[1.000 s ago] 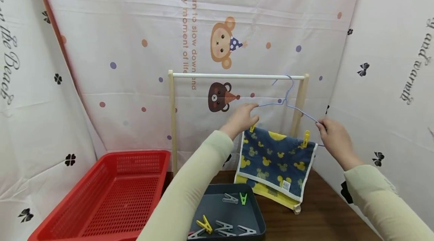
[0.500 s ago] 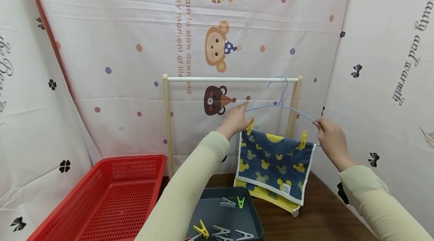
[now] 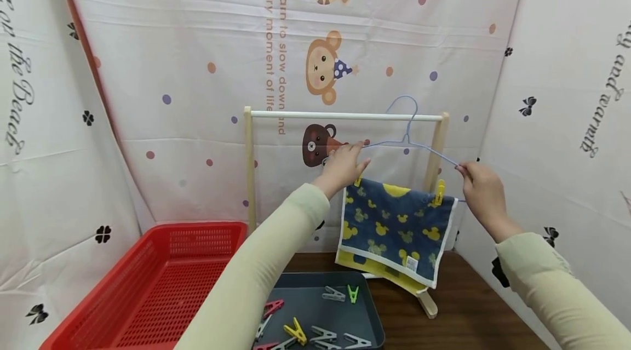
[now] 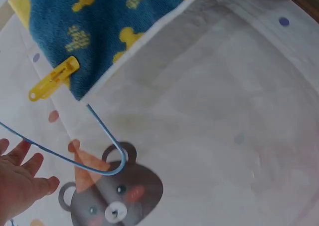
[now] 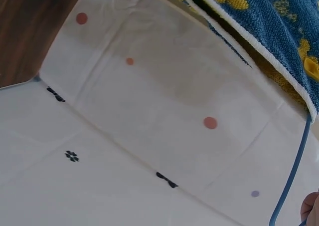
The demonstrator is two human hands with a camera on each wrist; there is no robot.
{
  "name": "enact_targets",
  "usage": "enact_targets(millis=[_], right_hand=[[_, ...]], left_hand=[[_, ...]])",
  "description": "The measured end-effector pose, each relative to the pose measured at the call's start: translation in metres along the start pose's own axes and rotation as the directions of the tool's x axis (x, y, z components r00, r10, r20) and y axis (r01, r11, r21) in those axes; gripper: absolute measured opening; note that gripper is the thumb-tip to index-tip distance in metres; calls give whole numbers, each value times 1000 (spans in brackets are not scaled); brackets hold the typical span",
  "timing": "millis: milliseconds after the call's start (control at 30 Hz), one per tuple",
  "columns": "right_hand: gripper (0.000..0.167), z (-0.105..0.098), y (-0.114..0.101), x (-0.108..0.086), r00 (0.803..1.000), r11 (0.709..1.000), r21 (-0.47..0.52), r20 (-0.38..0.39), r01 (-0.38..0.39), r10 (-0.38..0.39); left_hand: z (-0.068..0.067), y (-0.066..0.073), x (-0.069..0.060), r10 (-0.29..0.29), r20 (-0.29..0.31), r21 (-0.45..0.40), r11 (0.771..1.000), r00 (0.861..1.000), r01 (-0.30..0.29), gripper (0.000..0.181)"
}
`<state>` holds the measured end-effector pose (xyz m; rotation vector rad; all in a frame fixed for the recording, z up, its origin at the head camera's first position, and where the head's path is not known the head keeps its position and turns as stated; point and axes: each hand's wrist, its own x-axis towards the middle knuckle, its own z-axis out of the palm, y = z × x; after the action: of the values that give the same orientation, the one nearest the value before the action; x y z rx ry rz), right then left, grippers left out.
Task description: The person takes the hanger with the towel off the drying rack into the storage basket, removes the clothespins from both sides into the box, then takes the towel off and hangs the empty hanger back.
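Note:
A blue wire hanger [image 3: 407, 138] is at the white rod of the rack, its hook rising above the rod. Draped over its lower bar is a navy towel [image 3: 389, 229] with yellow mouse-head shapes, held by two yellow clothespins [image 3: 440, 193]. My right hand [image 3: 485, 196] pinches the hanger's right shoulder. The left hand [image 3: 342, 168] touches the left shoulder with spread fingers, as the hanger wire [image 4: 70, 160] in the left wrist view shows. Only a fingertip of the right hand [image 5: 311, 208] appears in the right wrist view.
The wooden rack [image 3: 250, 175] stands on a brown table [image 3: 409, 320]. A grey tray [image 3: 376, 311] of loose clothespins is in front, and a red basket [image 3: 153, 229] sits to the left. Printed cloth walls [image 3: 197, 27] close in the back and sides.
The hanger has risen and shifted left against the rod, its hook now standing higher above it. The towel rises along with it. My left fingers have spread out more; the right hand keeps its pinch.

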<state>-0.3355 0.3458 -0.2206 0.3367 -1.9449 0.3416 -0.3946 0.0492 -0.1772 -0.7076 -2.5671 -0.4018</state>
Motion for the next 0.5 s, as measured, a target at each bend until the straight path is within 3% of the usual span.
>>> enact_targets(millis=[200,367,500], right_hand=[[13,-9,-12,12,1000,1000,6,-13,15,-15],[10,-14,-22,13,998,999,20,-28,50,-49],[6,-18,-32,10,997,996,41,-30,74,-73]], left_hand=[[-19,-6,-7,37,0,26,999,999,-37,56],[-38,-16,-19,91,-42,-37,995,995,-92,42],[-56,-24,-31,112,-79,-38,993,991,-115,32]])
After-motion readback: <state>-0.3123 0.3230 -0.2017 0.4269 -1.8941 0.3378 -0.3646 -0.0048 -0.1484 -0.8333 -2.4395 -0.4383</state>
